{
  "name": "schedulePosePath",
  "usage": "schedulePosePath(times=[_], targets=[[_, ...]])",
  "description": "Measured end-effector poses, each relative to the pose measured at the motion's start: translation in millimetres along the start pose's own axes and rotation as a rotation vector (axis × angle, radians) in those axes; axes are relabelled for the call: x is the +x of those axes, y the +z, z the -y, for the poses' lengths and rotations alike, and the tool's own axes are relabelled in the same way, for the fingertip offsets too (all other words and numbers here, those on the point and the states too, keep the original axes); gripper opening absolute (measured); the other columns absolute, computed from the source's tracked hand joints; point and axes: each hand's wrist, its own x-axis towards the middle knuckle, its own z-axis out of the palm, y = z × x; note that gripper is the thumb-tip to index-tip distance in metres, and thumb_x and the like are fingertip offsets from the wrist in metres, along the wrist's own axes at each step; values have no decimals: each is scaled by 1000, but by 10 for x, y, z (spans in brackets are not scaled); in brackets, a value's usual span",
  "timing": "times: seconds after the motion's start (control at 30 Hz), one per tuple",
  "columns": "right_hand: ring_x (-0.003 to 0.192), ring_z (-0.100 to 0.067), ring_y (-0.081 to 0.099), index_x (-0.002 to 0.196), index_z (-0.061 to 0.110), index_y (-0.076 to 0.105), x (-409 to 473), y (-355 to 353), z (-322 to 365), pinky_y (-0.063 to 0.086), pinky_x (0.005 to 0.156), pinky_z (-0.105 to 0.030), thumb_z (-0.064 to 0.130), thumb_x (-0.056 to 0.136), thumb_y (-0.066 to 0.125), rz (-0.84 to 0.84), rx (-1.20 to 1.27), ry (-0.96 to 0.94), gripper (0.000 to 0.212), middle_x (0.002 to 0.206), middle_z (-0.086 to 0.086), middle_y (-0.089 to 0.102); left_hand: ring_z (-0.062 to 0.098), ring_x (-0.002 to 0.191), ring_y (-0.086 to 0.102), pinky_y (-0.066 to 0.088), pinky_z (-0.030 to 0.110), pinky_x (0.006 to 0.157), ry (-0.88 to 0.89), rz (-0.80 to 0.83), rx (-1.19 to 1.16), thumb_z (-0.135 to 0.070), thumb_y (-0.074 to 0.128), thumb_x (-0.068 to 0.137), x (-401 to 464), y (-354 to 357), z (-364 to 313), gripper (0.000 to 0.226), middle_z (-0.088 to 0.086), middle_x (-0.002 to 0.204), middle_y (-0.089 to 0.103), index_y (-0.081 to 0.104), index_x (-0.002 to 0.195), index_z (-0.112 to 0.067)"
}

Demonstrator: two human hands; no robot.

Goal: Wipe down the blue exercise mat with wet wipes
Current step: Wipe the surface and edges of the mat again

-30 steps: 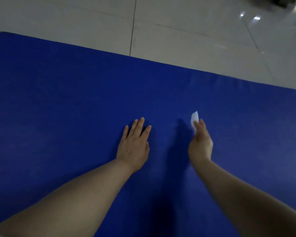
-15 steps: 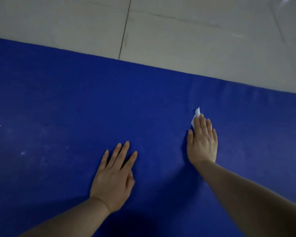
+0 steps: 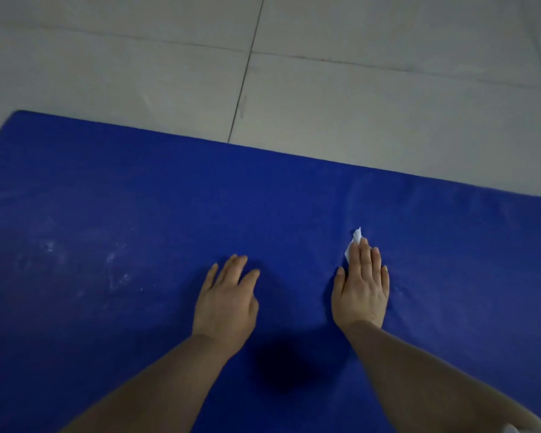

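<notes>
The blue exercise mat [image 3: 138, 198] fills the lower two thirds of the head view, its far edge running from upper left to mid right. My right hand [image 3: 361, 285] lies flat on the mat with straight fingers, pressing a white wet wipe [image 3: 353, 243] whose corner sticks out past the fingertips; most of the wipe is hidden under the hand. My left hand [image 3: 227, 300] rests palm down on the mat beside it, fingers straight, holding nothing.
Pale smudges and specks [image 3: 113, 267] mark the mat to the left of my hands. Beyond the mat's far edge lies a grey tiled floor [image 3: 356, 104] with dark grout lines. The mat's rounded far-left corner [image 3: 21, 115] is in view.
My right hand turned from on edge to flat on the wipe. The left hand stayed flat on the mat. The view shifted, now showing more floor and the mat's left corner.
</notes>
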Motion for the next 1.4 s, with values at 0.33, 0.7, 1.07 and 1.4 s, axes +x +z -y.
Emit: schedulePosePath(times=[0.33,0.7,1.07,1.4], targets=[[143,0,-10,147,32,-3,13,48,-30,-9,117,-25,39,99,17,-41,50,2,53,155,21,-5,24,147,-2,0,45,117,-171,-100,-54,-37,19,93,782,659,-410,58,6,157,-10,4,148,-22],[117,-13,53,102,26,71,763,-191,362,42,104,-31,-19,84,42,-443,859,357,56,118,12,60,34,136,36,19,50,108,-129,-143,-29,-35,28,86,818,618,-398,60,17,150,34,49,136,-9],[147,-14,0,153,22,8,1855,-296,276,-2,117,-33,16,101,25,64,-165,-522,55,160,8,4,29,139,32,24,48,111,-157,-182,-8,-35,26,87,794,590,-418,60,13,151,33,47,138,-13],[144,-29,11,151,7,12,1950,-727,-1210,12,117,-45,8,100,25,-139,-46,436,53,157,-9,19,26,144,19,15,46,116,-177,-179,23,-36,16,89,817,637,-439,58,12,155,20,22,143,-15]])
